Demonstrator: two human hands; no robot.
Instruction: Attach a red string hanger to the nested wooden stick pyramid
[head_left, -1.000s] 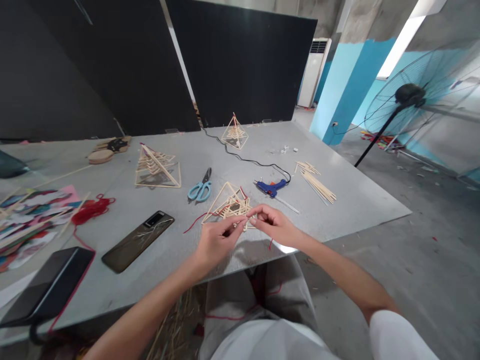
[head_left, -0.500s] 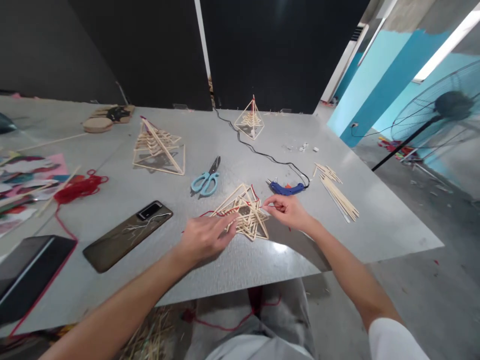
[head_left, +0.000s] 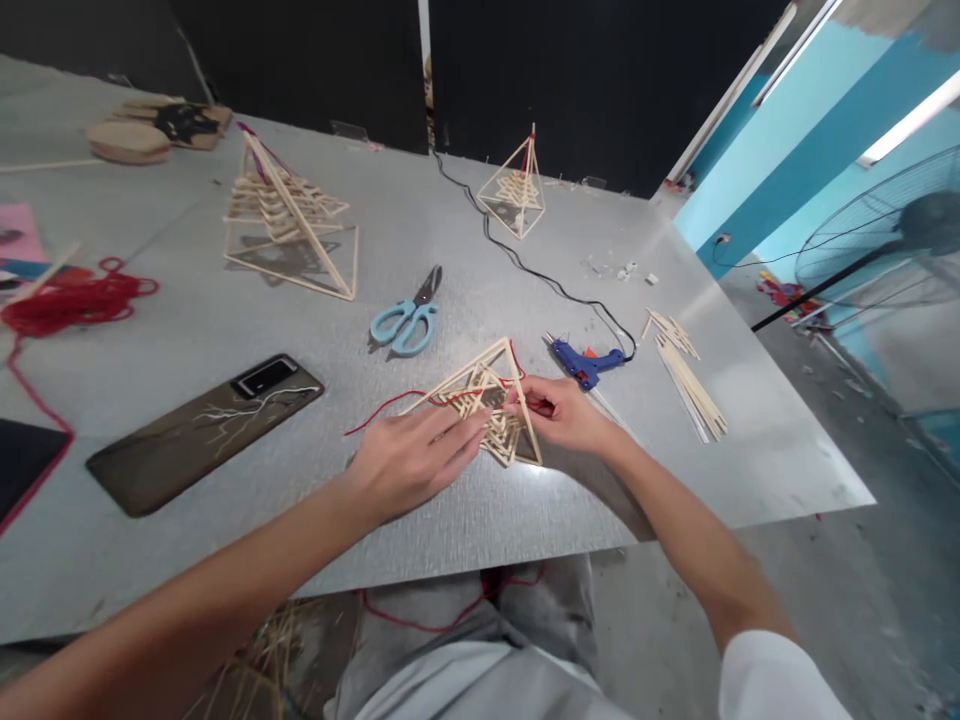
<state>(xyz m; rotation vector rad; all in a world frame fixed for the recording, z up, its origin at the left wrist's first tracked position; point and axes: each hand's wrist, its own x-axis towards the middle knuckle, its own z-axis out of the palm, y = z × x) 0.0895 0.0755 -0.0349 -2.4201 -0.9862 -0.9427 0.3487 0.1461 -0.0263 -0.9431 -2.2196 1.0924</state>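
A pyramid-like frame of thin wooden sticks (head_left: 496,422), with smaller sticks nested inside, lies on its side near the table's front edge. My left hand (head_left: 420,455) holds it from the left, fingers closed over the sticks. Red yarn (head_left: 384,408) trails left from the frame, and another bit shows at its top corner. Reaching past the frame's right-hand stick, my right hand (head_left: 562,412) pinches the yarn among the inner sticks; its fingertips are partly hidden. Just behind the frame lie blue-handled scissors (head_left: 409,318) and a blue glue gun (head_left: 585,360).
Two finished-looking stick pyramids (head_left: 289,222) (head_left: 517,190) stand farther back. Loose sticks (head_left: 690,385) lie at the right. A phone (head_left: 206,435) and a red yarn bundle (head_left: 79,300) are on the left. The glue gun's black cord (head_left: 536,270) crosses the table.
My right hand has moved from beside the frame into it, fingers now among the sticks. My left hand stays on the frame. The camera view has shifted, and the frame looks slightly turned.
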